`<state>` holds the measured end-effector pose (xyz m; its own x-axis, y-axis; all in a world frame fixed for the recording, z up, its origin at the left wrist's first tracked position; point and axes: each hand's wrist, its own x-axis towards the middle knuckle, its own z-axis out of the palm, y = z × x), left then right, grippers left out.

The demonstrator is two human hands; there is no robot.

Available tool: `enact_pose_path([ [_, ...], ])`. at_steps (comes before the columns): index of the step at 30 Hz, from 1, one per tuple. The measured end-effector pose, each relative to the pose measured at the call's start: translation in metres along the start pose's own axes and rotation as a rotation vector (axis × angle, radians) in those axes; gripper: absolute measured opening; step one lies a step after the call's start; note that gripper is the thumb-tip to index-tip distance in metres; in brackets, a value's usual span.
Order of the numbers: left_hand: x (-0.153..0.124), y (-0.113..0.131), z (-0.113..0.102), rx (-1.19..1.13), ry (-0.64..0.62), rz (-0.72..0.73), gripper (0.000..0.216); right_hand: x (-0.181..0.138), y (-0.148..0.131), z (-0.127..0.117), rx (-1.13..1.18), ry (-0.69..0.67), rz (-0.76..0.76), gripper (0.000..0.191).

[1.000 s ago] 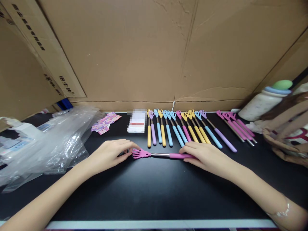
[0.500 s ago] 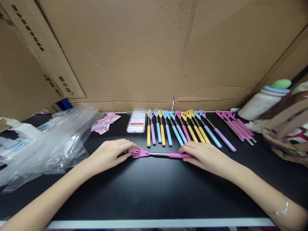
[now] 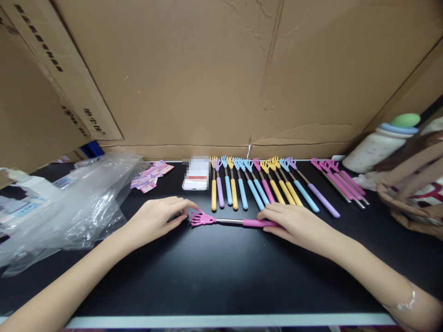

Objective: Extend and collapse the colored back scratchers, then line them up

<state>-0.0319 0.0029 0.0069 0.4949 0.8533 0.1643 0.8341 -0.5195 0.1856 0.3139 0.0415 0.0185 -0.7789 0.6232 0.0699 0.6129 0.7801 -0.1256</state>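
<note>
A pink back scratcher lies crosswise on the black table, its claw to the left and its metal rod partly showing. My right hand grips the pink handle's right end between thumb and fingers, hiding that end. Beside the claw, my left hand has its thumb and curved forefinger apart, with nothing between them. The forefinger's tip is very close to the claw's upper tine; whether they touch I cannot tell. Behind them is a row of back scratchers with yellow, blue, purple and pink handles, claws pointing away from me.
Several pink back scratchers lie apart at the right. A phone and small printed cards are at the back. Clear plastic bags are piled left. A white bottle and a brown bag stand right, before cardboard.
My left hand has let go of the claw, its thumb and forefinger drawing slightly left and up. My right hand and the back scratcher have stayed in place.
</note>
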Motion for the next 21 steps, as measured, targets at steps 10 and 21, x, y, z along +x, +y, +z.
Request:
enact_pose_path([
  [10,-0.0014,-0.0069,0.0051,0.058,0.060,0.000,0.028,-0.0012,0.0012,0.0004,-0.002,0.007,-0.002,0.019],
  [21,-0.0010,-0.0012,-0.0011,0.030,0.025,-0.019,0.033,0.0003,0.0009,0.0009,-0.001,-0.005,0.003,0.019],
])
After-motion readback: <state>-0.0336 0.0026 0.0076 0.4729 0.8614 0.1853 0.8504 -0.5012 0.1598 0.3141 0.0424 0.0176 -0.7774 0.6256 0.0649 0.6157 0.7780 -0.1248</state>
